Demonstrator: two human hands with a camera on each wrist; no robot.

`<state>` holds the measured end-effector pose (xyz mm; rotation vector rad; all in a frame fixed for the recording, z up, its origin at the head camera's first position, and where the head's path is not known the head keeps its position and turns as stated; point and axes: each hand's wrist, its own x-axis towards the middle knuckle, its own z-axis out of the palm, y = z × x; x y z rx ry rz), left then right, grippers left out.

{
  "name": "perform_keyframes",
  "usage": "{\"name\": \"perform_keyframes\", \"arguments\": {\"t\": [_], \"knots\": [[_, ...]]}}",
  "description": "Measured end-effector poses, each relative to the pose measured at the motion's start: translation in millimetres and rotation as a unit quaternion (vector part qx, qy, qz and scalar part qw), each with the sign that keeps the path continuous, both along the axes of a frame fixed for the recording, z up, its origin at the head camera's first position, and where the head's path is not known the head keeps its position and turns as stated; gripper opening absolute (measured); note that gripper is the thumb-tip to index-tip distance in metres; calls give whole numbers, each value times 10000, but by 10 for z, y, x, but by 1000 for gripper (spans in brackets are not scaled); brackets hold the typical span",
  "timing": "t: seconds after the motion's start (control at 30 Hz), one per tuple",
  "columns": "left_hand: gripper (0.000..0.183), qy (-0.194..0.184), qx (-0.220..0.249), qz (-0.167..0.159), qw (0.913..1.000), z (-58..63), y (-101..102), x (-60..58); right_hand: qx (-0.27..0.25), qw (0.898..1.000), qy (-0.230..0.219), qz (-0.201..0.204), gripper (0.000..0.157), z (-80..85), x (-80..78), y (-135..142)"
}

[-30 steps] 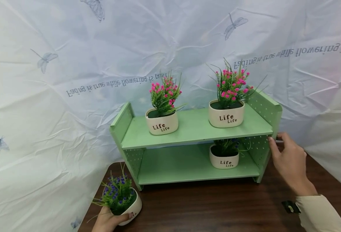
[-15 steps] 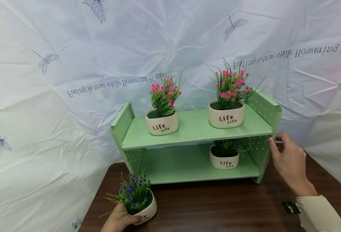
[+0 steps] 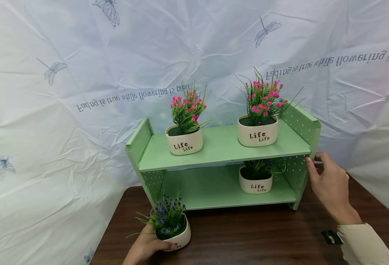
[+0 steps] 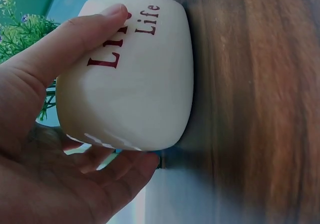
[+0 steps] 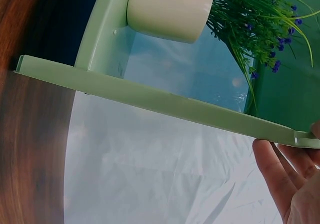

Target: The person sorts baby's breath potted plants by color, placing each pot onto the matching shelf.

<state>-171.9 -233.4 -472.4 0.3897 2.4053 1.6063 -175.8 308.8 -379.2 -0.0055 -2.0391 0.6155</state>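
My left hand (image 3: pixel 148 243) grips a white oval flowerpot (image 3: pixel 182 235) of artificial blue-purple flowers, low over the table before the shelf's left front corner. In the left wrist view, my thumb (image 4: pixel 75 37) lies across the pot's "Life" lettering and my fingers (image 4: pixel 117 181) curl round its end. At the other side, my right hand (image 3: pixel 331 187) pinches the right side panel (image 3: pixel 308 165) of a green two-tier shelf (image 3: pixel 207 187). The right wrist view has fingertips (image 5: pixel 265 151) against that panel's outer face, with the thumb mostly cut off at the frame's edge.
Two white pots with pink flowers, a left one (image 3: pixel 185 143) and a right one (image 3: pixel 258 133), stand on the upper tier. A blue-flowered pot (image 3: pixel 255 184) sits at the lower tier's right. Behind the brown table (image 3: pixel 247 239) hangs a printed cloth (image 3: pixel 81 147).
My left hand has carried the flowerpot rightward and slightly up in view, closer to the shelf's lower left front. My right hand has stayed on the side panel.
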Motion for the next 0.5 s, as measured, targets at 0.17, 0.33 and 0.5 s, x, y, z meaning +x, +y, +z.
{"name": "perform_keyframes", "arguments": {"t": [0.17,0.33,0.5], "knots": [[104,67,-334,-136,9993,10,59,-38,9,10000,10,-6,21,-1,5,-3],[102,-10,-634,22,9980,-6,113,-49,-11,10000,-15,6,21,-1,9,-11],[99,-38,-442,-46,9990,-42,155,-49,-42,10000,-34,7,21,-6,7,-12]]}}
